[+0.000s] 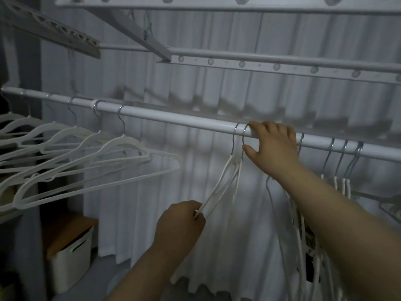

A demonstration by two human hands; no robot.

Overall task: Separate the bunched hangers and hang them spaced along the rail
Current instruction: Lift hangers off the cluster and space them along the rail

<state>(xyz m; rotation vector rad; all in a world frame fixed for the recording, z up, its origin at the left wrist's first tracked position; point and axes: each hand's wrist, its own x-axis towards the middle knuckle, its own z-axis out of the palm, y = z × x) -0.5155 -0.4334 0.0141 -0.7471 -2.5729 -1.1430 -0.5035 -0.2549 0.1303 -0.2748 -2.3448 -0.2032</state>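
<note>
A white rail runs from upper left down to the right. Several white hangers hang spaced along its left part. Two hangers hang close together at the middle, seen edge-on. My left hand pinches the lower end of one of them and pulls it toward me. My right hand rests on the rail, thumb under it, touching the metal hook of the other. A bunch of hangers hangs close together to the right, partly hidden behind my right forearm.
A white curtain hangs behind the rail. Perforated drying-rack bars cross overhead. A white storage box with a wooden lid stands on the floor at lower left.
</note>
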